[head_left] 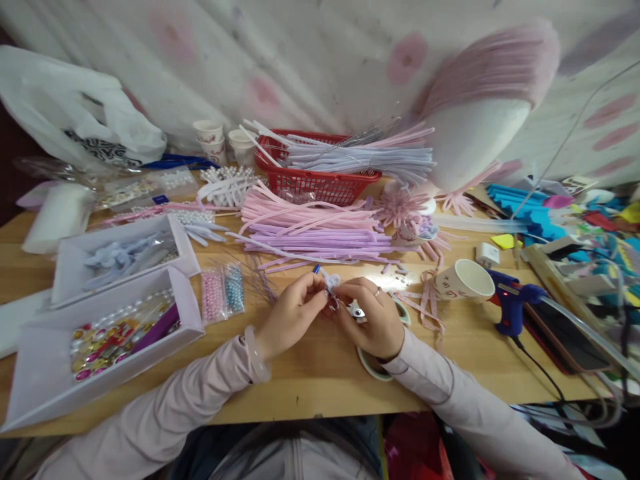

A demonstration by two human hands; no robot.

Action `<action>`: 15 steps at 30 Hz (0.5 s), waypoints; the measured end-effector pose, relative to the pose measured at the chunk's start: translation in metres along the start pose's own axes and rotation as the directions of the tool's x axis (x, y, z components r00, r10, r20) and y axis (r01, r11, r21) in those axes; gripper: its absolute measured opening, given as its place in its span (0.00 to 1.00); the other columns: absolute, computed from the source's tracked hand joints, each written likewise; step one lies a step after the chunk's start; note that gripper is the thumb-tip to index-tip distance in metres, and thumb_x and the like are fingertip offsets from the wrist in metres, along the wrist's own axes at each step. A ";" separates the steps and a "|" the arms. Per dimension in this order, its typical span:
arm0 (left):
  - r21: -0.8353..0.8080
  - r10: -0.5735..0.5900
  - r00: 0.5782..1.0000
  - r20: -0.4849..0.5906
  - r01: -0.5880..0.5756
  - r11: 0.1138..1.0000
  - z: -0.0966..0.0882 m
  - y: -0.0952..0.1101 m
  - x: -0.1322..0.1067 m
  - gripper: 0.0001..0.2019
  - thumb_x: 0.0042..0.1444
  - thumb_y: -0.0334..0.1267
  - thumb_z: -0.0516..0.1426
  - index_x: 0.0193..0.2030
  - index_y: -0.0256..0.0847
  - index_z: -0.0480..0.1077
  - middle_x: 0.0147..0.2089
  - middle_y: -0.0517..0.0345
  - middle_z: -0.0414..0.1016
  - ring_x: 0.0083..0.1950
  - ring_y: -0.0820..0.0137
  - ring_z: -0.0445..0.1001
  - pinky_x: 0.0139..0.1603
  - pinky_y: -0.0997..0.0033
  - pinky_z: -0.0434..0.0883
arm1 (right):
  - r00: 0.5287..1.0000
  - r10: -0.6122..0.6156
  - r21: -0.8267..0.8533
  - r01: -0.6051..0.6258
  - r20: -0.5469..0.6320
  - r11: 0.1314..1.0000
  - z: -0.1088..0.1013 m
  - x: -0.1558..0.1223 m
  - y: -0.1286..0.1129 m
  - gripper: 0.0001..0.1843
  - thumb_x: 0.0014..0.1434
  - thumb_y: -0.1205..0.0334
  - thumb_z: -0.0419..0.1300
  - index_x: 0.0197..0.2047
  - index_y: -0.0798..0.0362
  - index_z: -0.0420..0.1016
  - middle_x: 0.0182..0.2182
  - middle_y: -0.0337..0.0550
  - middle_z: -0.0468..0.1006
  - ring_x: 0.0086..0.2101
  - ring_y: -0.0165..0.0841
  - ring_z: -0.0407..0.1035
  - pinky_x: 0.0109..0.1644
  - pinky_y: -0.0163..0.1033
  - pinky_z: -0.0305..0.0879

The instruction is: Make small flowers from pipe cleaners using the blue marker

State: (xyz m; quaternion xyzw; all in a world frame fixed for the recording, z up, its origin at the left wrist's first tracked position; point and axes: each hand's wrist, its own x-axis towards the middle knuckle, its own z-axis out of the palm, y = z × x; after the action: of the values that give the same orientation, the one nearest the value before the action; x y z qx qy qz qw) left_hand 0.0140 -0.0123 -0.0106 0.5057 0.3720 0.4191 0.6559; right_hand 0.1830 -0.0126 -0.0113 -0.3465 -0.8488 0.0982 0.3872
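Note:
Close together over the middle of the table, both my hands are closed at the fingertips around a small fuzzy pale lilac pipe-cleaner piece [330, 280]. My left hand [295, 310] pinches it between thumb and fingers; a blue tip shows just above. My right hand [373, 317] has its fingertips against the piece's right side. Scissors [357, 312] sit in my right hand, their metal pivot showing between thumb and fingers and pale green handle loops emerging behind the palm. The fingers partly hide the piece and the blades.
Pink pipe cleaners [305, 210] and purple ones [315, 243] lie ahead, before a red basket [320, 187]. White boxes [185, 307] of beads and trims stand left, beside bead packets [213, 293]. A paper cup [463, 280], blue glue gun [513, 300] and phone [570, 337] are right.

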 end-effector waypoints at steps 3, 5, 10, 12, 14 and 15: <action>0.013 0.005 1.000 -0.007 -0.005 1.000 0.000 0.000 0.000 0.03 0.58 0.36 0.52 0.36 0.38 0.63 0.33 0.63 0.67 0.34 0.75 0.70 0.37 0.74 0.72 | 0.994 -0.107 -0.130 0.105 -0.015 0.986 -0.003 0.002 0.000 0.15 0.59 0.72 0.54 0.49 0.52 0.66 0.37 0.49 0.76 0.36 0.36 0.71 0.38 0.41 0.70; 0.006 -0.011 1.000 0.002 0.011 1.000 0.001 0.001 -0.001 0.04 0.58 0.36 0.52 0.37 0.39 0.63 0.33 0.62 0.67 0.34 0.75 0.70 0.37 0.74 0.72 | 0.988 -0.156 -0.202 0.149 -0.017 0.968 -0.004 0.001 0.001 0.15 0.59 0.72 0.56 0.50 0.53 0.67 0.38 0.50 0.78 0.37 0.36 0.73 0.39 0.40 0.71; -0.044 -0.030 0.999 -0.019 0.030 0.999 0.003 0.005 -0.002 0.05 0.55 0.36 0.55 0.34 0.39 0.62 0.32 0.62 0.68 0.33 0.75 0.71 0.37 0.73 0.72 | 0.974 -0.227 -0.237 0.226 0.027 0.945 -0.008 0.001 0.010 0.15 0.61 0.71 0.55 0.51 0.53 0.67 0.38 0.51 0.79 0.37 0.36 0.74 0.41 0.41 0.73; -0.093 -0.023 0.999 -0.048 0.019 0.995 0.003 0.007 -0.002 0.08 0.52 0.36 0.58 0.35 0.39 0.61 0.33 0.61 0.69 0.33 0.74 0.72 0.37 0.72 0.73 | 0.964 -0.259 -0.199 0.267 0.067 0.943 -0.009 0.002 0.014 0.15 0.61 0.70 0.55 0.51 0.53 0.67 0.39 0.52 0.78 0.38 0.36 0.74 0.41 0.42 0.73; -0.132 -0.013 0.998 -0.060 0.005 0.991 0.001 0.008 -0.001 0.13 0.50 0.36 0.60 0.40 0.41 0.61 0.35 0.60 0.70 0.35 0.72 0.73 0.38 0.69 0.74 | 0.953 -0.284 -0.188 0.299 0.105 0.935 -0.011 0.004 0.015 0.14 0.62 0.69 0.54 0.52 0.53 0.67 0.40 0.53 0.78 0.39 0.37 0.74 0.40 0.42 0.74; -0.122 -0.003 0.998 -0.057 -0.004 0.993 0.000 0.008 -0.001 0.15 0.50 0.37 0.60 0.43 0.41 0.62 0.37 0.59 0.71 0.36 0.71 0.73 0.39 0.68 0.74 | 0.947 -0.298 -0.193 0.317 0.122 0.929 -0.011 0.004 0.015 0.14 0.62 0.69 0.54 0.52 0.54 0.67 0.40 0.53 0.78 0.39 0.38 0.74 0.40 0.43 0.74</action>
State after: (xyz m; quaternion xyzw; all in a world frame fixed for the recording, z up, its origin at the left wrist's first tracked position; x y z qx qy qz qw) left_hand 0.0128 -0.0120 -0.0030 0.4525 0.3643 0.4555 0.6746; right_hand 0.1965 0.0004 -0.0079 -0.2434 -0.9147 -0.0385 0.3203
